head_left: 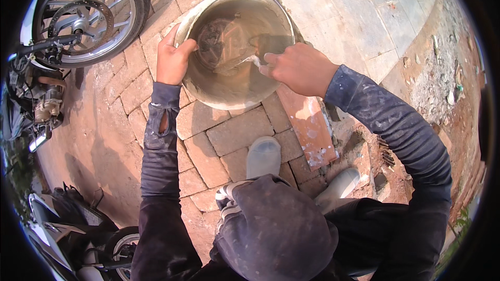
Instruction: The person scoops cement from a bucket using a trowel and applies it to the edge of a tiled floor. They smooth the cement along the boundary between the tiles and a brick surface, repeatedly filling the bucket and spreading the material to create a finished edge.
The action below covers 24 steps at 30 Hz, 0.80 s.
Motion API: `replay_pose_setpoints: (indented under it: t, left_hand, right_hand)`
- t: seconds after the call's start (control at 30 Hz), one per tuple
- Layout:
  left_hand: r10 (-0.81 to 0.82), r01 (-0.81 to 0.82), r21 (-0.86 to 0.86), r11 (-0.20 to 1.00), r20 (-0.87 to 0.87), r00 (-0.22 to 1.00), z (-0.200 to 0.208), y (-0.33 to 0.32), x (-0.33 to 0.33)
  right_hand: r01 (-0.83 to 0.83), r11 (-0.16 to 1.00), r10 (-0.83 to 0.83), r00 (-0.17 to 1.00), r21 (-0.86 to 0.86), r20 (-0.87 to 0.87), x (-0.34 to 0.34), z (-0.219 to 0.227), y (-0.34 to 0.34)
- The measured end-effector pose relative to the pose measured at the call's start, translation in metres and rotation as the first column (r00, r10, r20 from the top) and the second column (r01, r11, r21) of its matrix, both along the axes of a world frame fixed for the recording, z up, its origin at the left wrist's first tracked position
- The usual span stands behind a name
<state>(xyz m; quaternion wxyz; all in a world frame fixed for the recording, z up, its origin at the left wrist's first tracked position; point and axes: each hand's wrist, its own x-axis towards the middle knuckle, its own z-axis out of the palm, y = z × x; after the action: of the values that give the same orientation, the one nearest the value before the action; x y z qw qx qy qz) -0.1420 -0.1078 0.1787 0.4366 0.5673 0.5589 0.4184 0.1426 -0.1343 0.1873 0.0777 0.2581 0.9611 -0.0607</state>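
A wide, mortar-smeared bucket (240, 102) is in front of me, its open mouth facing up. At its left rim my left hand (173, 58) is closed on the edge, with the thumb over the inside. My right hand (301, 68) is closed round the handle of a trowel (233, 65) and reaches over the right rim. The trowel's blade lies inside the bucket, pointing left, and is coated in the same grey-brown as the walls. My right fingers hide most of its handle. Some wet-looking material shows at the bucket's bottom, partly in shadow.
A motorcycle's front wheel (86, 18) stands close on the left, and a second motorbike (78, 234) is at lower left. Brick pavers (229, 135) lie underfoot. A paint-spattered orange board or tile strip (312, 135) runs right of the bucket. Rubble (437, 73) lies farther right.
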Motion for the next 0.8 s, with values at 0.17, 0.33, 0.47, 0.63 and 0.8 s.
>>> replay_pose_setpoints:
  t: [0.17, 0.33, 0.47, 0.63, 0.8]
  left_hand:
    - [0.009, -0.009, 0.032, 0.999, 0.004, 1.000, 0.001, 0.001, 0.003]
    - [-0.003, 0.004, 0.035, 0.999, -0.029, 1.000, 0.002, 0.004, 0.013]
    - [0.009, -0.009, 0.040, 0.999, -0.006, 1.000, 0.000, 0.005, 0.013]
    - [0.034, -0.032, 0.060, 0.998, -0.031, 0.999, 0.000, 0.003, 0.007]
    - [0.051, -0.041, 0.095, 0.995, -0.107, 0.993, 0.001, 0.001, 0.021]
  right_hand:
    - [0.001, 0.985, -0.009, 0.999, 0.172, 0.046, 0.008, 0.030, 0.010]
    - [0.186, 0.944, -0.167, 0.982, 0.273, -0.091, 0.003, 0.012, 0.007]
    - [0.146, 0.974, -0.139, 0.989, 0.173, -0.051, 0.007, -0.005, -0.001]
    - [0.143, 0.987, -0.142, 0.990, 0.078, -0.008, 0.023, 0.001, -0.012]
    - [0.382, 0.915, -0.346, 0.909, 0.130, -0.235, 0.014, -0.021, -0.004]
